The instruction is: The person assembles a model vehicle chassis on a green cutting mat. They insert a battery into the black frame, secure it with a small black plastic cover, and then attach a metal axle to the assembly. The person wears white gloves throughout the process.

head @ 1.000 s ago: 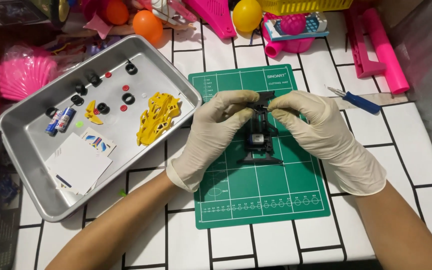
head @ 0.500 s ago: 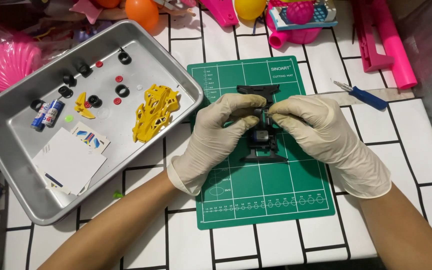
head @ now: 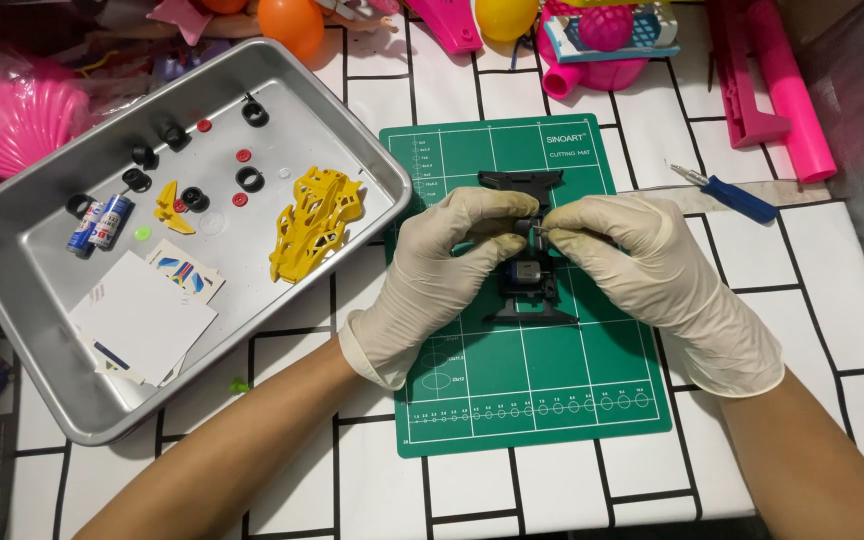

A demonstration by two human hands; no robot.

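Looking down, we see the black chassis (head: 525, 262) lying on the green mat (head: 522, 400), its long axis running straight away from us, one end near the mat's far edge and the other toward its middle. Both our hands meet over its centre, so it sits directly under and between them; neither is clearly nearer.

Our left hand (head: 442, 270), gloved, curls in from the left, its fingers closed round the chassis side, thumb and forefinger pressed on the top near the middle. Our right hand (head: 642, 270), also gloved, comes in from the right with thumb and forefinger pinched together on a tiny part (head: 538, 231) just above the chassis, right against the left fingertips. What that part is, we cannot tell; it is too small.

Left of the mat on the tiled bench (head: 832, 300) sits a metal tray (head: 42, 390) holding a yellow body shell (head: 315, 222), black tyres (head: 248, 179), a battery (head: 102, 223) and sticker sheets (head: 142, 315). A blue screwdriver (head: 727, 190) lies just right of the mat, well apart from our right hand.
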